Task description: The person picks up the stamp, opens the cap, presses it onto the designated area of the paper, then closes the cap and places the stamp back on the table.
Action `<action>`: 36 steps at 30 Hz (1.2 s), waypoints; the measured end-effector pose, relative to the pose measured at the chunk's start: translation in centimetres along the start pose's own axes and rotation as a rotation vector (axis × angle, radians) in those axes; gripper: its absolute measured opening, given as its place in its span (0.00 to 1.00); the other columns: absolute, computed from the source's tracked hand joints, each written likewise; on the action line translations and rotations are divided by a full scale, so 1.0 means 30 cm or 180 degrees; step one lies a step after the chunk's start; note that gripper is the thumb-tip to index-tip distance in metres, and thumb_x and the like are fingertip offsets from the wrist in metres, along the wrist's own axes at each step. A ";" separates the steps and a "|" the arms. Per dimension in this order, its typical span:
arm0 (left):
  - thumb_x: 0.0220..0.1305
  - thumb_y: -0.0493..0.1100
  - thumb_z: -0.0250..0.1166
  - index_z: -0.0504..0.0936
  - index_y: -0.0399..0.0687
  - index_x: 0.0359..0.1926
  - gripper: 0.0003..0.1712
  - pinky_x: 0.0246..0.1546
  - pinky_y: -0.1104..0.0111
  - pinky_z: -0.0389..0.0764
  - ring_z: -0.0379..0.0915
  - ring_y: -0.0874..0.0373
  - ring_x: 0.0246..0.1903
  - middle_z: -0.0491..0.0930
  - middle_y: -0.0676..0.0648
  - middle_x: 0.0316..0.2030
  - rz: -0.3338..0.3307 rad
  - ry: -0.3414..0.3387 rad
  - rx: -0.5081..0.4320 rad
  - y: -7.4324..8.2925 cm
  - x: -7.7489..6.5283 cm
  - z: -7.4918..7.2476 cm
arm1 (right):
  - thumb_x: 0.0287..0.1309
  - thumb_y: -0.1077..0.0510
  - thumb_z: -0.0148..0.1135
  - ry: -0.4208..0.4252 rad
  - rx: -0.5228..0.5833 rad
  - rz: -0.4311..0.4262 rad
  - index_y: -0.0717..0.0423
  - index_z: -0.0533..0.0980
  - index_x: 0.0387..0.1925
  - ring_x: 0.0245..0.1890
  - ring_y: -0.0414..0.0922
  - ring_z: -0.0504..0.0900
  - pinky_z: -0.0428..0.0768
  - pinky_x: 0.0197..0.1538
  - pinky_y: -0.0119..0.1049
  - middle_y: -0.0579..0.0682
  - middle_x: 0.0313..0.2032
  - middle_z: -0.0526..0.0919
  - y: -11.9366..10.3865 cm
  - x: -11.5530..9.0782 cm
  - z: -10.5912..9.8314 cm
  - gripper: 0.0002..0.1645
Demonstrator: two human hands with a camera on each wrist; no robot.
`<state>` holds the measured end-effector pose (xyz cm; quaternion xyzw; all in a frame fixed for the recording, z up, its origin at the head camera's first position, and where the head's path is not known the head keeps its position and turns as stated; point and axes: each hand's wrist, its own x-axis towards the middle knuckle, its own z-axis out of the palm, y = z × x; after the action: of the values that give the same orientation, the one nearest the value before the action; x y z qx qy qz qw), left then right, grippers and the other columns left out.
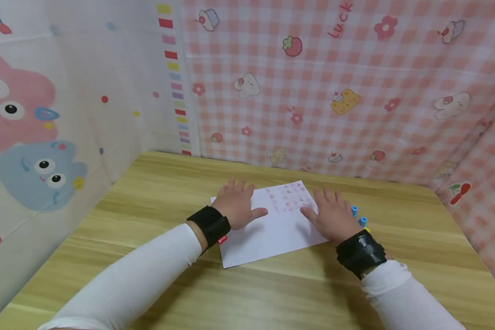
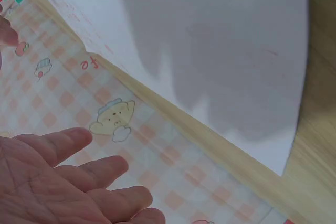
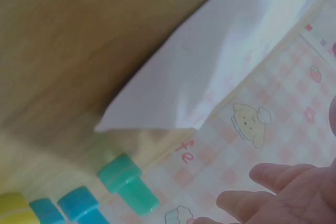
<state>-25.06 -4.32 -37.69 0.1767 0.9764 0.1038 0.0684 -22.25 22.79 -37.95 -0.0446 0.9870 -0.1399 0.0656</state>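
A white sheet of paper (image 1: 272,243) lies at a slant on the wooden table, with small pink and red stamped prints (image 1: 293,197) in its far right part. Over its left side is my left hand (image 1: 235,206), palm down with the fingers spread. My right hand (image 1: 336,217) is spread the same way over the right edge. Both wrist views show a gap between fingers and paper, and neither hand holds anything. Just beyond my right hand stand small stamps: a green one (image 3: 128,184), a blue one (image 3: 81,205) and a yellow one (image 3: 16,211).
The wooden table (image 1: 156,284) reaches back to a pink checked curtain (image 1: 313,68). On the left hangs a white cloth (image 1: 119,82) with cartoon figures. Another checked cloth (image 1: 486,160) borders the right side. Black bands (image 1: 209,225) circle both wrists over white sleeves.
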 end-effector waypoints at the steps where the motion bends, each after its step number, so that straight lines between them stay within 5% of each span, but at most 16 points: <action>1: 0.71 0.75 0.56 0.60 0.47 0.82 0.52 0.82 0.42 0.49 0.44 0.31 0.82 0.56 0.36 0.81 -0.0020 0.0003 0.0013 -0.004 -0.002 -0.002 | 0.78 0.34 0.49 -0.0004 0.0023 0.0002 0.63 0.52 0.82 0.80 0.77 0.39 0.42 0.77 0.77 0.73 0.81 0.45 0.002 -0.002 -0.007 0.49; 13: 0.65 0.76 0.63 0.69 0.43 0.77 0.54 0.79 0.39 0.55 0.52 0.31 0.79 0.64 0.35 0.78 -0.0251 -0.0172 0.0124 -0.078 -0.069 0.030 | 0.78 0.34 0.50 0.0149 0.0131 -0.0146 0.66 0.51 0.82 0.79 0.78 0.39 0.41 0.78 0.75 0.76 0.80 0.46 0.058 -0.049 -0.046 0.51; 25: 0.58 0.75 0.70 0.74 0.42 0.71 0.54 0.73 0.41 0.66 0.66 0.32 0.71 0.72 0.37 0.71 -0.0291 -0.0391 0.0259 -0.119 -0.071 0.053 | 0.78 0.34 0.49 0.0149 0.0149 -0.0089 0.67 0.51 0.81 0.78 0.80 0.40 0.43 0.77 0.76 0.77 0.80 0.45 0.073 -0.065 -0.073 0.51; 30: 0.57 0.74 0.72 0.74 0.42 0.72 0.54 0.73 0.41 0.68 0.67 0.35 0.71 0.72 0.37 0.72 -0.0159 -0.0430 0.0250 -0.113 -0.075 0.054 | 0.80 0.42 0.50 0.0200 0.0062 -0.0144 0.68 0.56 0.79 0.77 0.79 0.48 0.52 0.76 0.74 0.78 0.78 0.51 0.095 -0.071 -0.094 0.44; 36: 0.56 0.74 0.73 0.73 0.43 0.73 0.55 0.75 0.40 0.65 0.64 0.34 0.75 0.69 0.37 0.75 -0.0001 -0.0463 0.0272 -0.100 -0.069 0.070 | 0.77 0.55 0.56 0.0327 -0.0006 0.0010 0.67 0.68 0.73 0.70 0.71 0.71 0.70 0.70 0.69 0.73 0.71 0.70 0.130 -0.065 -0.114 0.31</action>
<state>-23.78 -7.42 -40.20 0.1863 0.9724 0.0490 0.1316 -21.09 27.64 -35.57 -0.0359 0.9892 -0.1410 0.0150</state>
